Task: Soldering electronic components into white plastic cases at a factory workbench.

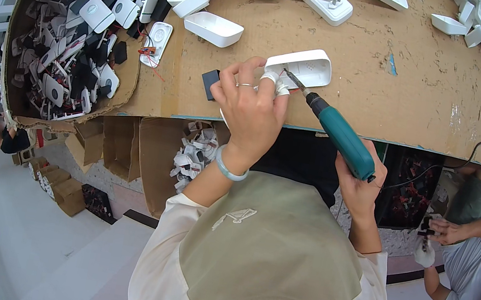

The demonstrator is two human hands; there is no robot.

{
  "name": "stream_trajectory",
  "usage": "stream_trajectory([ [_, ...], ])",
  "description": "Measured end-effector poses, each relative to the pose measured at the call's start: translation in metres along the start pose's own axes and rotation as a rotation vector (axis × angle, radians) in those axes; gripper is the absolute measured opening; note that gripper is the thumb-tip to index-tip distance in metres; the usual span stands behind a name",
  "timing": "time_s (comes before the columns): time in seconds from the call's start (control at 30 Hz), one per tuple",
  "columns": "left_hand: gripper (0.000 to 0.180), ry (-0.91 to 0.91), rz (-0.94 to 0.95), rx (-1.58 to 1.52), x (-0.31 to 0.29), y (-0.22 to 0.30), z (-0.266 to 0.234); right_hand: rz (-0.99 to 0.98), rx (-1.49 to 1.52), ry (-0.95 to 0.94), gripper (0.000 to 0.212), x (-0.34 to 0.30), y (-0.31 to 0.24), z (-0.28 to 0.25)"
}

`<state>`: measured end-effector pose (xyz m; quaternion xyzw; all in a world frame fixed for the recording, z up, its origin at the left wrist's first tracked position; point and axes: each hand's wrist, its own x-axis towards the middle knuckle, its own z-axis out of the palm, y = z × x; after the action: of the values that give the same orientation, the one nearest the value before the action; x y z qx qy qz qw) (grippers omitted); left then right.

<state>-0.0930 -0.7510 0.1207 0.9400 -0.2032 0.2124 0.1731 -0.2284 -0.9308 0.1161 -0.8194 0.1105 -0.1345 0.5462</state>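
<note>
A teal corded electric screwdriver [349, 144] is gripped in my right hand [361, 186], its bit slanting up and left into an open white plastic shell [318, 67]. The shell lies hollow side toward me near the table's front edge. My left hand [251, 104] is closed on the shell's near left side, with white covers on some fingertips. Whether the bit meets a screw is too small to tell. Beside the left hand lies a small dark block [209, 83]. A bit of red wire [294, 89] shows near the fingertips.
A cardboard box [128, 77] heaped with white and black parts stands on the left. White shells [213, 29] lie along the cardboard-covered table's [368, 108] back, more at right. A wired white piece [156, 44] sits beside the box. The screwdriver's cord [474, 157] runs right, toward another person [471, 252].
</note>
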Motion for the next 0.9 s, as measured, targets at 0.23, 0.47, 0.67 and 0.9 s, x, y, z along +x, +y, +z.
stream_trajectory([
  [0.23,0.020,-0.009,-0.006,-0.003,0.000,0.000,0.000,-0.004,-0.017,-0.014,0.027,0.000,-0.002,-0.001],
  [0.47,0.018,-0.008,-0.005,0.008,0.001,0.000,0.000,-0.003,0.021,0.041,0.029,-0.009,-0.001,-0.006],
  [0.67,0.017,-0.007,0.007,0.017,0.001,0.001,-0.002,0.040,0.035,0.157,0.022,-0.019,-0.006,-0.012],
  [0.9,0.020,-0.029,0.008,0.007,0.001,0.001,-0.002,0.103,0.126,0.242,0.018,-0.028,-0.001,-0.014],
])
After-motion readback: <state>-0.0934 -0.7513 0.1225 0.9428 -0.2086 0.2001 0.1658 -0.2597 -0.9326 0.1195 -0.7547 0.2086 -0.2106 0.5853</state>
